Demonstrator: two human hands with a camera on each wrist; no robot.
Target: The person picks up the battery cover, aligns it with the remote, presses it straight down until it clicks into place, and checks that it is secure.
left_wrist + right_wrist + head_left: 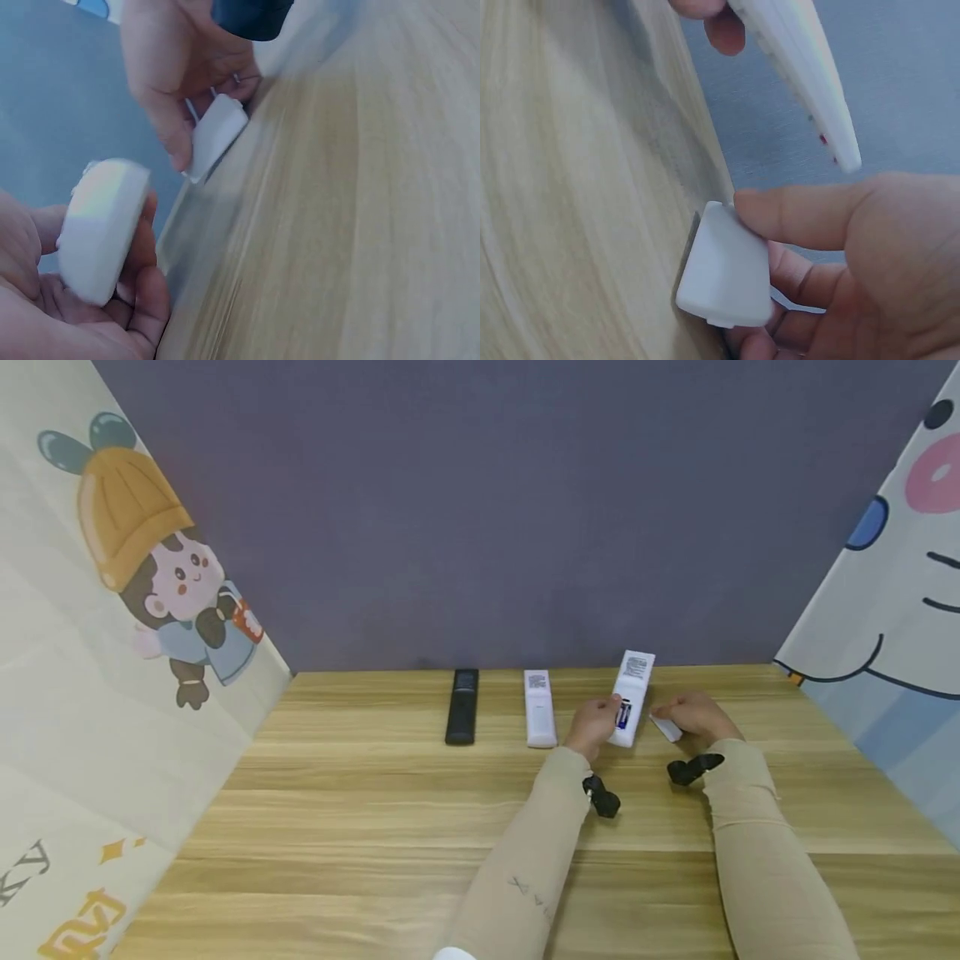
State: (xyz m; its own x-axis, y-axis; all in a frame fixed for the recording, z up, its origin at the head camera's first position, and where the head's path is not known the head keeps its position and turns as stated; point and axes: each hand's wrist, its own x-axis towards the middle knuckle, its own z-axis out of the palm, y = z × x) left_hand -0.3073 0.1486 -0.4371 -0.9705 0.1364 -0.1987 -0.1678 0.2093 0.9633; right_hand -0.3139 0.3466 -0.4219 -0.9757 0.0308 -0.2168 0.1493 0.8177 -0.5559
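The white remote control [634,681] with the bared back is at about 1 o'clock from the tabletop's middle, its labelled end leaning towards 1 o'clock. The right wrist view suggests it is lifted off the wood. Its battery compartment [626,701] is uncovered and blue-and-white batteries [623,718] sit inside; their exact number is too small to tell.

The left hand [595,724], at 8 o'clock from that remote, grips its lower part, thumb on the back and fingers curled beneath. At 4 o'clock lies the detached white battery cover [667,728], pinched between thumb and fingers of the right hand [699,716], apart from the remote; whether its edge touches the table is unclear.

By judgement, the opening is done and batteries are in place, while the compartment is not closed. Whether the batteries are fully seated cannot be told.

Further out at 9 o'clock lie a second white remote [539,710], back up with its cover seemingly fitted, then a black remote [462,707], too dark to judge. Beneath is the wood-grain table [360,802]; at 12 o'clock stands a grey-blue backdrop [480,518].
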